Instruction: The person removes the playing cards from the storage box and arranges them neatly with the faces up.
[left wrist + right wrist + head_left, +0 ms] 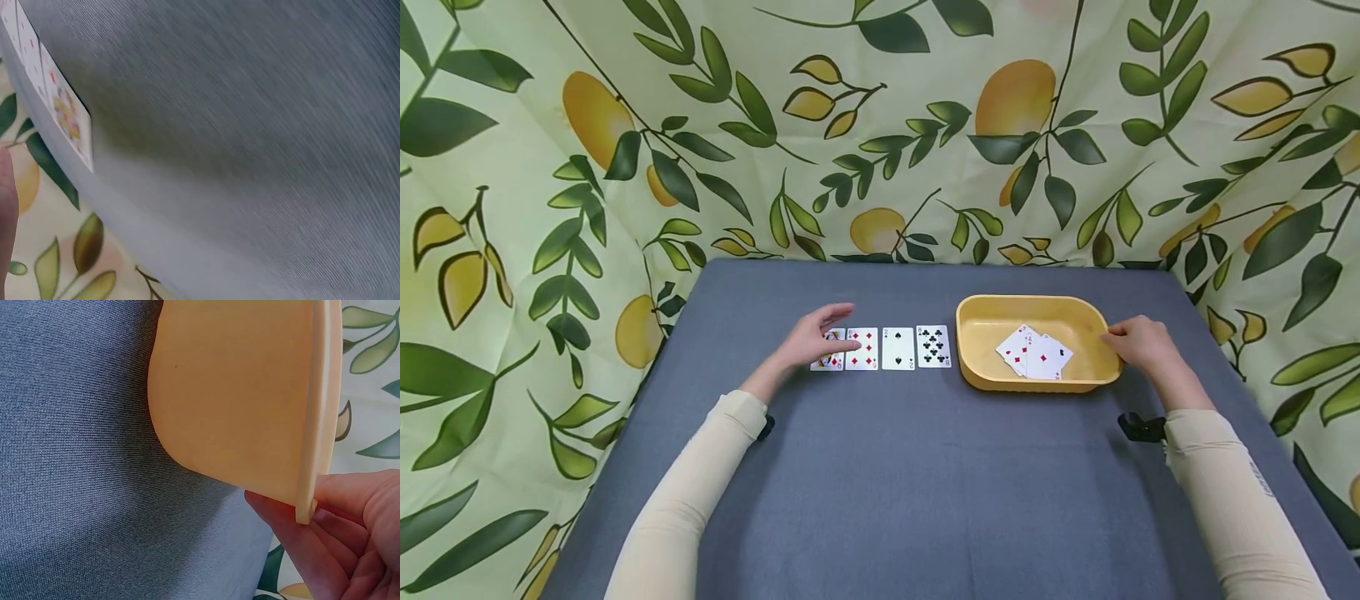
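Note:
Four playing cards would be several, laid face up in a row: a face card (pixel 828 360), a red diamonds card (pixel 862 350), a two of spades (pixel 898 349) and a clubs card (pixel 934 347). Over the left end of this row is my left hand (pixel 814 335), thumb and fingers spread apart, partly covering the face card in the head view. My right hand (pixel 1142 342) pinches the right rim of a yellow plastic tub (pixel 1037 305); the right wrist view shows thumb and fingers on either side of that rim. Inside the tub lie overlapping playing cards (pixel 1045 360), face up.
A grey-blue cloth (pixel 865 483) covers the table. Behind and beside it hangs a curtain (pixel 895 158) printed with leaves and fruit. The tub stands just right of the card row, and the face card (pixel 69 115) shows near the table's far edge in the left wrist view.

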Available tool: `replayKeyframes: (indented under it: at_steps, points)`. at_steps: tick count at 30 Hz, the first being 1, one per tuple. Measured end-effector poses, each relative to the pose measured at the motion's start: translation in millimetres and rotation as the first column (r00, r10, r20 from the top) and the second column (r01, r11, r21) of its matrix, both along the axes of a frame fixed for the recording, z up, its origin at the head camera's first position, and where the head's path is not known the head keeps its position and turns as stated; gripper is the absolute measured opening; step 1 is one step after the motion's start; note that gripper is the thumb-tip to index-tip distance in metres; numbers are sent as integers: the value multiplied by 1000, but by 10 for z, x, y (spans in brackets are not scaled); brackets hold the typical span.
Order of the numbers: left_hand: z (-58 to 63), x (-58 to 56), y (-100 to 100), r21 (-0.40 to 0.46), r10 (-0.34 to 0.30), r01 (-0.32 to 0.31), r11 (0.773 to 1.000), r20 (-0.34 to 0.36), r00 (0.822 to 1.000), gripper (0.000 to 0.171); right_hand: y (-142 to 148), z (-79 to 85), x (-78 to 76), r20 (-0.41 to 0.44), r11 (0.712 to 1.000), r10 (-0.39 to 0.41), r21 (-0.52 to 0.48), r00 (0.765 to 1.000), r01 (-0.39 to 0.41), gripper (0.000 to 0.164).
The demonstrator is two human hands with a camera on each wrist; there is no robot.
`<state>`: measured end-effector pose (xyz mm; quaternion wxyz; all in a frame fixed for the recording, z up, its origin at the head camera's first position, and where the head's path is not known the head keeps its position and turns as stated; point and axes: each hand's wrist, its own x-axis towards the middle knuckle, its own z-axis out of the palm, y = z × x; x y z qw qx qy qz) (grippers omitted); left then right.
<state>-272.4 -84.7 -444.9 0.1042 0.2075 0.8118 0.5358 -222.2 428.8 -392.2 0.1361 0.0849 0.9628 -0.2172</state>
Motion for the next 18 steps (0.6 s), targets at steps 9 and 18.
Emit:
replayKeyframes:
  at_steps: [9, 18]
  points:
    - [89, 42, 261, 63, -41, 41, 997, -5, 999, 68, 24, -21, 11, 8, 1000, -4, 7, 1000, 3, 43]
    - [355, 178, 542, 130, -75, 75, 989, -6, 997, 64, -3, -24, -4, -10, 1000, 4, 16, 1000, -4, 41]
